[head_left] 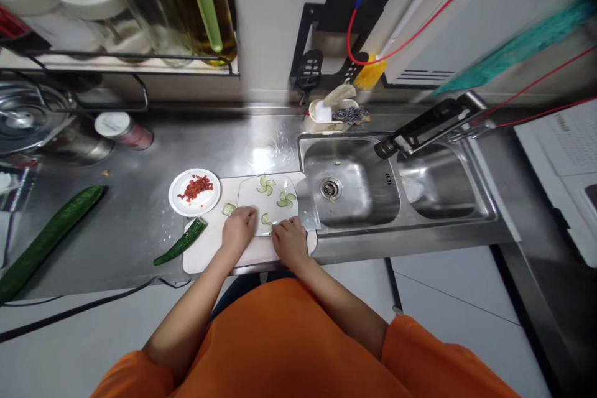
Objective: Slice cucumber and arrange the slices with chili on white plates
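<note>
A white square plate (275,189) lies on a white cutting board (209,249) and carries pinwheel groups of thin cucumber slices (266,185). My left hand (237,230) rests at the plate's near left edge, fingers curled down, beside a small pile of cucumber slices (228,209). My right hand (289,239) is at the plate's near edge, its fingertips pinched at a slice group (267,221). A cut cucumber piece (183,241) lies across the board's left edge. What the fingers hold is too small to see.
A small round plate of chopped red pieces (194,191) sits left of the board. A whole cucumber (46,239) lies far left on the steel counter. A double sink (354,183) with a black faucet (429,124) is right of the board. Bottles stand on a rack (140,62) behind.
</note>
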{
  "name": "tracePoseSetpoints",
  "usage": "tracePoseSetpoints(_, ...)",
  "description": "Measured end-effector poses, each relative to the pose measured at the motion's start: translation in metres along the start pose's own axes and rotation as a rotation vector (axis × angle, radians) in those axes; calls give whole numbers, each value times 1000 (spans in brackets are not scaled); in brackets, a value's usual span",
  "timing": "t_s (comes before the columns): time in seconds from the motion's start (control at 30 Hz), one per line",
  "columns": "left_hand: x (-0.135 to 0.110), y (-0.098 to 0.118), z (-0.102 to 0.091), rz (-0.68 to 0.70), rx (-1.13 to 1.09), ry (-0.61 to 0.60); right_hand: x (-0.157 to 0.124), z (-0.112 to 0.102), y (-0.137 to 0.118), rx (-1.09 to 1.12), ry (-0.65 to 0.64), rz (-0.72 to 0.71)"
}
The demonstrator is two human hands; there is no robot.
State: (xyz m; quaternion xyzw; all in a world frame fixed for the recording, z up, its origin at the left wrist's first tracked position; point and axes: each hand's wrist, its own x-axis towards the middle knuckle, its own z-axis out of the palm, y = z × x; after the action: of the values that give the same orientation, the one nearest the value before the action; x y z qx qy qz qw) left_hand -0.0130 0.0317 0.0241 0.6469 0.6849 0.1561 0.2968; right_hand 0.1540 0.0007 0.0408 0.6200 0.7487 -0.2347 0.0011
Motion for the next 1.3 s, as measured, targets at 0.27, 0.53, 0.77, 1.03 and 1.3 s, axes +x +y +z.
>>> tracePoseSetpoints(0.27,-9,-51,-34,-283,168,142,-1,-6,2,36,7,14)
tracePoseSetpoints(0.53,-1,-46,-13,-291,190,167,-2,-7,0,6,-4,11)
tracePoseSetpoints(0.77,4,-48,-15,-350,127,145,-2,-6,1,2,-19,-5)
tracePoseSetpoints(1.03,5,-47,-14,-358,137,129,2,-8,1,-12,-37,-25)
tracePoseSetpoints(1.3,7,-42,-17,-397,78,134,3,-7,1,13,-16,-36)
